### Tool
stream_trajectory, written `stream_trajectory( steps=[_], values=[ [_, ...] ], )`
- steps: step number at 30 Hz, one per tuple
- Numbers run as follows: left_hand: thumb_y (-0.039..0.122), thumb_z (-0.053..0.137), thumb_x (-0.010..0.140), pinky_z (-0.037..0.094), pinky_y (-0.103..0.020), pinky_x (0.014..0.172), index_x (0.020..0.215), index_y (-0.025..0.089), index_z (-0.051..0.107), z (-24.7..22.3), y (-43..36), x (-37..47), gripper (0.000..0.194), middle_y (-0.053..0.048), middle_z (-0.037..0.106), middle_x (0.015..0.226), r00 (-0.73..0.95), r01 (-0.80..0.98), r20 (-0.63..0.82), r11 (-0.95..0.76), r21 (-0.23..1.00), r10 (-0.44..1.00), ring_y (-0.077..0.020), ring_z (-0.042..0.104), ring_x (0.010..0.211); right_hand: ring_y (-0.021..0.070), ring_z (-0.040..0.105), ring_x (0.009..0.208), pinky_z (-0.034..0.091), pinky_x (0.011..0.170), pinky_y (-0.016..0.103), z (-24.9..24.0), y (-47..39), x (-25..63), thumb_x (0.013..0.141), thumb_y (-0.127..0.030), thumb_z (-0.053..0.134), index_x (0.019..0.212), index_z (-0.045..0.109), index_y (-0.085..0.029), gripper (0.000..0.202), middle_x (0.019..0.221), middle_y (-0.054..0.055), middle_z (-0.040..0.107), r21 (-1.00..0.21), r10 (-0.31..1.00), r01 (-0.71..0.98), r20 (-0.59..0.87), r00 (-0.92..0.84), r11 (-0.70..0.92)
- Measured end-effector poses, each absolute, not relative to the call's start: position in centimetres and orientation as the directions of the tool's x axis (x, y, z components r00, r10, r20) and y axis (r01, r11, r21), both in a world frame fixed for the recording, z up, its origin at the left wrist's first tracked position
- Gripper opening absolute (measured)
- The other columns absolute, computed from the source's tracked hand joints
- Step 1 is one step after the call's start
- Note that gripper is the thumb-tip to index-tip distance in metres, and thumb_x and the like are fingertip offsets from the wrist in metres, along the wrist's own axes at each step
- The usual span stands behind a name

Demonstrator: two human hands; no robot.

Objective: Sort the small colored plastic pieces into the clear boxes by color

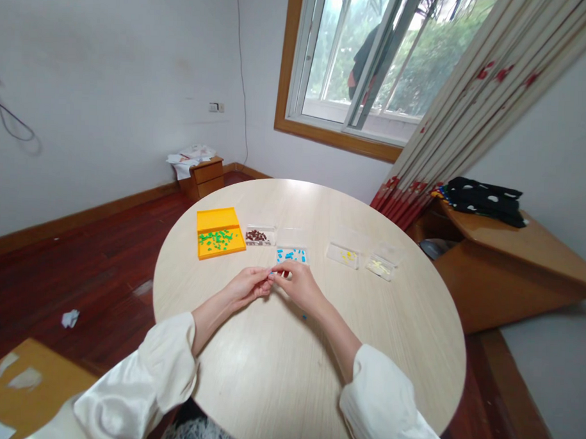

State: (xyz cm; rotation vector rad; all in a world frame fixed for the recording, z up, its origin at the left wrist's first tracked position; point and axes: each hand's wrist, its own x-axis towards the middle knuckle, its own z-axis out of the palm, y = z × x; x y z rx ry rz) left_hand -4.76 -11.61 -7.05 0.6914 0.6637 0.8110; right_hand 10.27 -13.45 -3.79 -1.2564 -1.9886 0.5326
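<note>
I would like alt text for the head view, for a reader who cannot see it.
A person's left hand and right hand meet above a round table, apparently pinching a small blue piece. Beyond lie a yellow box of green pieces and clear boxes of brown pieces, blue pieces and yellow pieces; behind is a window with a curtain.

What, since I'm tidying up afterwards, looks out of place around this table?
A small bluish piece lies loose on the round table, outside the clear box holding other blue pieces; a crumpled white scrap litters the dark red floor.
</note>
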Motion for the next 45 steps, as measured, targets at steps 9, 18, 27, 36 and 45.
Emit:
stream_trajectory(
  steps=[9, 18, 27, 36, 45],
  values=[
    [0.025, 0.058, 0.085, 0.038, -0.016, 0.042, 0.074, 0.002, 0.066, -6.3, -12.0, -4.5, 0.026, -0.006, 0.059, 0.057, 0.496, -0.428, -0.325, 0.552, 0.716, 0.805, -0.0046, 0.047, 0.042, 0.0175, 0.059, 0.072, 0.045, 0.072, 0.031, -3.1, -11.9, 11.8, 0.080, -0.019, 0.058, 0.082, 0.071, -0.018, 0.014, 0.080, 0.007, 0.070, -0.609, 0.875, 0.673, 0.469, -0.121, 0.419],
    [0.021, 0.044, 0.092, 0.040, -0.016, 0.041, 0.073, 0.002, 0.065, -6.5, -11.7, -4.7, 0.034, -0.006, 0.059, 0.057, 0.474, -0.441, -0.361, 0.572, 0.691, 0.803, -0.0049, 0.048, 0.041, 0.0151, 0.062, 0.074, 0.046, 0.072, 0.027, -1.7, -11.0, 14.7, 0.080, -0.016, 0.052, 0.098, 0.070, -0.015, 0.026, 0.089, 0.008, 0.072, -0.635, 0.948, 0.730, 0.312, -0.058, 0.253],
    [0.022, 0.043, 0.092, 0.044, -0.019, 0.043, 0.076, 0.004, 0.064, -7.2, -11.5, -4.8, 0.032, -0.006, 0.059, 0.058, 0.501, -0.448, -0.346, 0.580, 0.681, 0.793, -0.0072, 0.052, 0.043, 0.0159, 0.060, 0.073, 0.042, 0.066, 0.025, -2.6, -16.0, 16.2, 0.070, -0.019, 0.068, 0.090, 0.069, -0.013, 0.021, 0.083, 0.007, 0.069, -0.443, 0.945, 0.871, -0.133, -0.300, 0.215],
    [0.022, 0.043, 0.092, 0.040, -0.017, 0.042, 0.075, 0.003, 0.064, -7.2, -11.4, -4.8, 0.034, -0.005, 0.055, 0.055, 0.512, -0.464, -0.334, 0.582, 0.668, 0.791, -0.0068, 0.049, 0.043, 0.0172, 0.062, 0.083, 0.042, 0.076, 0.025, -3.4, -16.6, 15.4, 0.079, -0.007, 0.054, 0.086, 0.069, -0.012, 0.017, 0.089, 0.011, 0.069, -0.436, 0.959, 0.875, -0.082, -0.272, 0.211],
    [0.023, 0.042, 0.092, 0.041, -0.018, 0.043, 0.075, 0.004, 0.064, -7.4, -11.3, -4.9, 0.034, -0.005, 0.054, 0.055, 0.527, -0.464, -0.328, 0.588, 0.662, 0.784, -0.0076, 0.050, 0.044, 0.0161, 0.059, 0.078, 0.041, 0.071, 0.025, -4.5, -16.7, 15.4, 0.082, -0.007, 0.052, 0.080, 0.066, -0.013, 0.015, 0.082, 0.009, 0.066, -0.380, 0.949, 0.876, 0.019, -0.314, 0.297]
  ],
)
